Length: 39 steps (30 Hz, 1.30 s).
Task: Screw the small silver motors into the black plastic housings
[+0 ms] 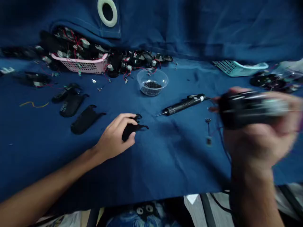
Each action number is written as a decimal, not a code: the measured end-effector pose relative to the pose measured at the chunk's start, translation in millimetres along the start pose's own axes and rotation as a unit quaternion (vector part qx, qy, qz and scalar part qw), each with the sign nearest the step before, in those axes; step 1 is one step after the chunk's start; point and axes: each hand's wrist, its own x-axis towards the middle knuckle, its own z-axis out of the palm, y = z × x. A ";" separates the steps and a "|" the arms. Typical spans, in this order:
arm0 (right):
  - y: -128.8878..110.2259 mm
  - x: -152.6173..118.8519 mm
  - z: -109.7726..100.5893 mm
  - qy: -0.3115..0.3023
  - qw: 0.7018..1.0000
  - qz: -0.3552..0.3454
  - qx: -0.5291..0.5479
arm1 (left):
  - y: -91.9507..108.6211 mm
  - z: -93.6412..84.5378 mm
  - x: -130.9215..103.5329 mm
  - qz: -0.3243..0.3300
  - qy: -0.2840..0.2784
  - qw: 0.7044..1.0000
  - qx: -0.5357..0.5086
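Black shell [127,131] lies on the worktop [151,170], pinched between the left hand's [117,134] thumb and fingers; the right hand [258,143] wraps a blurred casing [243,110]. Best keep pressure on the shell's sides, sparing its prongs [143,127].

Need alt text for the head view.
A person's left hand grips a black pronged part on a blue cloth; the right hand holds a blurred dark object. A black screwdriver-like tool lies between them. Farther back are a clear bowl of tiny dark pieces, a pink basket and a teal basket.
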 end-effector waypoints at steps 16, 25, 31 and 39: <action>22.5 -21.3 45.5 -0.422 0.810 -0.044 -0.404 | -2.7 -13.1 0.4 0.055 0.027 0.998 0.029; 32.0 -29.3 61.1 -0.478 0.803 -0.042 -0.355 | -3.8 -19.7 0.2 0.254 -0.003 0.960 0.118; 39.4 -38.5 60.5 -0.407 0.886 0.046 -0.217 | -4.5 -14.0 0.7 0.269 -0.044 0.956 0.109; 45.2 -44.6 65.6 -0.356 0.918 0.047 -0.168 | -5.8 -9.8 2.0 0.256 -0.052 0.962 0.076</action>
